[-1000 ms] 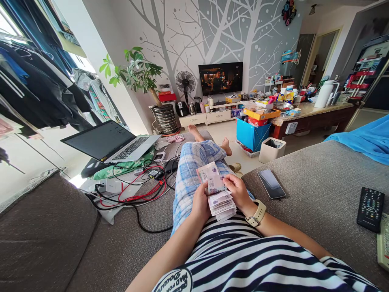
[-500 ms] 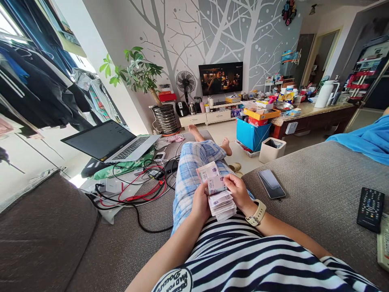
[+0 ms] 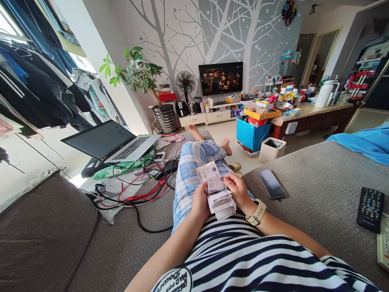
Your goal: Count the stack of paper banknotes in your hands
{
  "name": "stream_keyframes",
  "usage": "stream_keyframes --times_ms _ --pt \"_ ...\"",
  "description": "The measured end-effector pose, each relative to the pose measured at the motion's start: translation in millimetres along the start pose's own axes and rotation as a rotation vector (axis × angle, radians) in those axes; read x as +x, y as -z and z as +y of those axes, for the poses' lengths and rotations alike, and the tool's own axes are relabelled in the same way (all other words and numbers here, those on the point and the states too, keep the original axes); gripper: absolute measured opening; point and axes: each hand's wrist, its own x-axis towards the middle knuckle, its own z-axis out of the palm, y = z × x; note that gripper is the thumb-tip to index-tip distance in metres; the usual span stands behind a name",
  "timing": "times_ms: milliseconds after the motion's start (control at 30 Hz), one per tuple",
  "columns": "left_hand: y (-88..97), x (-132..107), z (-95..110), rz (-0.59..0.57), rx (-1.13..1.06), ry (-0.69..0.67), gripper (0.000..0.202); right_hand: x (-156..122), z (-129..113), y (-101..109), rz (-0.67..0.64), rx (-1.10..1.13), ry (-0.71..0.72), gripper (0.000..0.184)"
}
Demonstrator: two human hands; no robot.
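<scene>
My left hand [image 3: 201, 202] is closed around a stack of banknotes [image 3: 221, 206], over my lap. The folded lower part of the stack fans out toward my striped shirt. My right hand [image 3: 238, 190] pinches the right edge of one banknote [image 3: 215, 184] marked with a 5, between thumb and fingers. Beyond it, more notes [image 3: 208, 170] lie above the blue plaid trousers [image 3: 187, 166], some with a reddish edge. A pale watch [image 3: 257, 213] is strapped on my right wrist. The fingers under the stack are hidden.
On the grey sofa, a smartphone [image 3: 271, 184] and a black remote control [image 3: 370, 209] lie to the right. An open laptop [image 3: 130, 148] and tangled cables [image 3: 152, 186] are on the left. A bin [image 3: 272, 151] stands by the cluttered table [image 3: 322, 107].
Both hands keep nearly the same grip and place on the banknotes. At the right edge, the blue cloth has shifted, and a bit of bare skin beside it is out of view.
</scene>
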Motion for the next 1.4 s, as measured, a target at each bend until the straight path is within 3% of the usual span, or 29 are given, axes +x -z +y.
stream_keyframes --times_ms 233,600,900,1133,1400 --pt "9.2 5.9 -5.4 -0.026 -0.042 0.041 0.032 -1.6 0.8 0.0 -0.097 0.115 -0.011 0.037" --pt "7.7 3.5 -4.1 -0.003 0.006 -0.026 0.03 5.5 19.0 -1.3 0.113 0.007 -0.066 0.03" --pt "7.5 0.8 -4.3 -0.04 0.031 -0.038 0.041 5.2 19.7 0.1 0.09 -0.109 -0.007 0.033" --pt "10.1 4.9 -7.0 -0.018 0.031 -0.048 0.023 4.2 16.6 0.7 0.092 -0.149 0.022 0.033" --pt "10.9 7.7 -8.7 -0.015 -0.054 0.018 0.029 2.8 11.8 0.6 0.081 -0.153 0.036 0.034"
